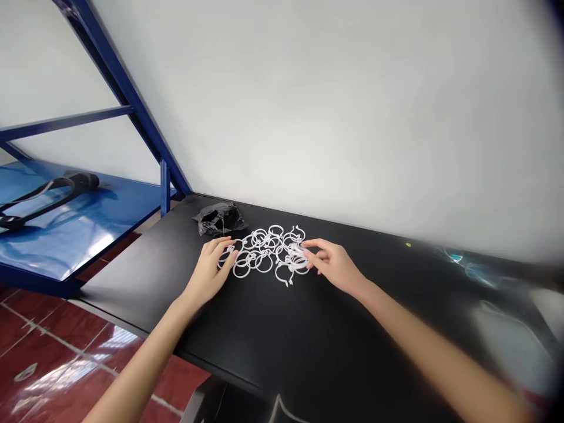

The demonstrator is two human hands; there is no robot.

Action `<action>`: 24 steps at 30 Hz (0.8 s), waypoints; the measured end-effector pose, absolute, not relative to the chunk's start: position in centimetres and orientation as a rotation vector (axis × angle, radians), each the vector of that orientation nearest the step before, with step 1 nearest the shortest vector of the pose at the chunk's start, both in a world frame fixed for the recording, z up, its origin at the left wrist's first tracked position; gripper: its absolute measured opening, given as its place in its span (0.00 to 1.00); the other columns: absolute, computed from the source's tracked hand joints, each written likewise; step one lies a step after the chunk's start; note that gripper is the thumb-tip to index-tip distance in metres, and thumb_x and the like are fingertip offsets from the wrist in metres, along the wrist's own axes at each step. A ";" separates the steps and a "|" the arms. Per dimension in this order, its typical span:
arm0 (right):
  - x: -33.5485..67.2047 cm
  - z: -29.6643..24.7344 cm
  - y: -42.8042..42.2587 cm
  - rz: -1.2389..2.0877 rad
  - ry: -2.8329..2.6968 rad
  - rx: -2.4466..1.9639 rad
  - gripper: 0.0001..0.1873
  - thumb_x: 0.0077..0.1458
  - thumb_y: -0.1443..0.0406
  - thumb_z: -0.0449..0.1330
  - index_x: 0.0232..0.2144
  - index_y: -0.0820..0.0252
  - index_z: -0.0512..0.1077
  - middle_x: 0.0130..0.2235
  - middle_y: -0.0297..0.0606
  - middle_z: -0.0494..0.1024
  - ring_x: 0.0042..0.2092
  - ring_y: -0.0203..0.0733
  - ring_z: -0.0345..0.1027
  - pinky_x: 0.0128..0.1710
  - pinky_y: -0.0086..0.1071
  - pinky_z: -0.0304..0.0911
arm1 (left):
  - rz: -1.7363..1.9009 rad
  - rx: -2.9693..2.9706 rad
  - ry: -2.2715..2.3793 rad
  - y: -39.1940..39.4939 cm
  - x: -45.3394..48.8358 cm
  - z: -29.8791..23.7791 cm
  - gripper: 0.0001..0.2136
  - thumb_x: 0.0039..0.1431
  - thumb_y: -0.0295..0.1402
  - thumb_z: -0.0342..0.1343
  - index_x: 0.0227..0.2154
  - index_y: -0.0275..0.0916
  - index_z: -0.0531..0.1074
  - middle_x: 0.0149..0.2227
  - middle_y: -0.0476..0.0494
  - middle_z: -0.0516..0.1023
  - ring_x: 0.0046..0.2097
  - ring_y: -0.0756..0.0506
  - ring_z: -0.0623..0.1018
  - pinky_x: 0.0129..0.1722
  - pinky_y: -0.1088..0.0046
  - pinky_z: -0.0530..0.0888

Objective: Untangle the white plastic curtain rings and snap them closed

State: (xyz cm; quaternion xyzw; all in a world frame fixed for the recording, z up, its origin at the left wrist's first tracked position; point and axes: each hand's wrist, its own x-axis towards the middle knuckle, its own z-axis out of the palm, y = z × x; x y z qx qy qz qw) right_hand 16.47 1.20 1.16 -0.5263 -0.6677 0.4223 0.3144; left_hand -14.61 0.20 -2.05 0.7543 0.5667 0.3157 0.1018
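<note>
A pile of several white plastic rings (pixel 268 249) lies on the black table (pixel 308 335). My left hand (pixel 211 267) rests at the pile's left edge, fingers stretched out and touching the nearest rings. My right hand (pixel 332 263) lies at the pile's right edge, fingers spread flat and touching the rings there. Neither hand has closed on a ring.
A crumpled black plastic bag (pixel 219 218) sits just behind the pile on the left. A blue metal rack (pixel 127 94) with a black strap (pixel 48 194) on its shelf stands to the left. A white wall runs behind the table. Red floor tiles (pixel 53 352) show below.
</note>
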 end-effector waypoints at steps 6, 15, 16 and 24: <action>16.4 -1.6 0.4 0.543 -1.896 -1.382 0.23 0.59 0.51 0.56 0.51 0.56 0.69 0.59 0.47 0.67 0.54 0.53 0.68 0.46 0.44 0.71 | 0.707 2.354 1.570 1.7 -15.3 -3.7 0.24 0.66 0.46 0.46 0.61 0.41 0.58 0.62 0.36 0.63 0.63 0.37 0.62 0.61 0.52 0.63; 14.4 -2.8 5.0 0.530 -2.449 -1.465 0.54 0.49 0.37 0.56 0.68 0.56 0.45 0.71 0.47 0.37 0.70 0.60 0.31 0.66 0.56 0.38 | 0.630 2.554 1.156 6.4 -11.9 -3.2 0.42 0.52 0.55 0.59 0.65 0.42 0.54 0.65 0.32 0.59 0.64 0.33 0.62 0.62 0.50 0.62; 14.3 -2.6 5.6 0.541 -2.497 -1.410 0.55 0.48 0.36 0.56 0.68 0.56 0.45 0.71 0.47 0.38 0.70 0.60 0.31 0.66 0.55 0.37 | 0.597 2.572 1.105 7.1 -11.6 -3.2 0.43 0.50 0.55 0.60 0.65 0.42 0.54 0.65 0.31 0.58 0.64 0.32 0.61 0.62 0.49 0.61; 15.9 -3.1 4.9 0.531 -2.518 -1.316 0.44 0.53 0.41 0.56 0.65 0.54 0.57 0.69 0.44 0.50 0.70 0.58 0.35 0.66 0.56 0.38 | 0.597 2.607 0.922 8.5 -8.8 -3.3 0.41 0.48 0.55 0.62 0.62 0.41 0.60 0.65 0.32 0.59 0.64 0.31 0.61 0.61 0.48 0.63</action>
